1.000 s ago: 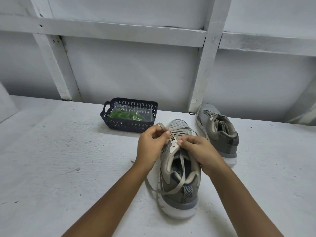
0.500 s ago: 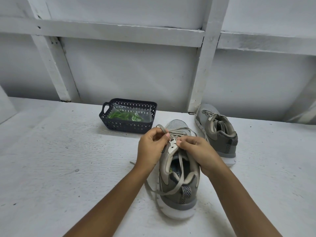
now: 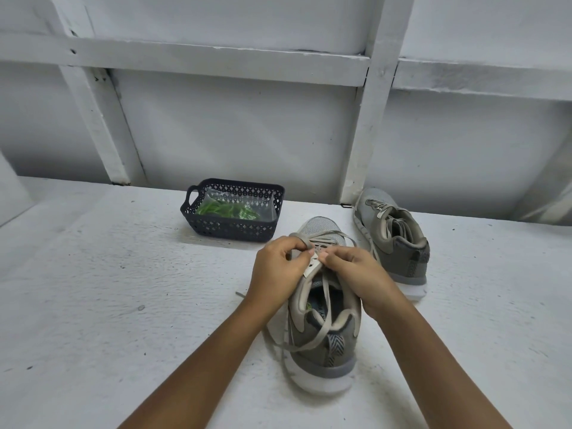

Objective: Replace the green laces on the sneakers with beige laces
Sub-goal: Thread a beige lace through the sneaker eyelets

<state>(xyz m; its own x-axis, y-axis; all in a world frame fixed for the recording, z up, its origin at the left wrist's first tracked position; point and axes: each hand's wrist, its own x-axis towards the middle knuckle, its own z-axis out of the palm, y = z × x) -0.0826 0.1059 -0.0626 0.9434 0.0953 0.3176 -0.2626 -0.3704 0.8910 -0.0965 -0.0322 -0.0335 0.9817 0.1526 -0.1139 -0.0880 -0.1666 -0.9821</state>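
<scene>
A grey sneaker (image 3: 325, 345) stands in front of me, heel toward me, threaded with a beige lace (image 3: 322, 332) whose loose end trails over the heel. My left hand (image 3: 278, 267) pinches a loop of this lace at the left eyelets. My right hand (image 3: 359, 274) pinches the lace at the tongue, fingertips almost meeting the left. A second grey sneaker (image 3: 396, 243) with beige lacing lies behind to the right. Green laces (image 3: 229, 210) in a clear bag sit inside a dark basket (image 3: 232, 227).
A white wall with painted beams (image 3: 371, 119) rises right behind the basket and the far sneaker. The rough white tabletop (image 3: 108, 289) stretches to the left.
Both hands have stayed on the lace at the near sneaker's eyelets, with only small finger movement. The view has shifted slightly.
</scene>
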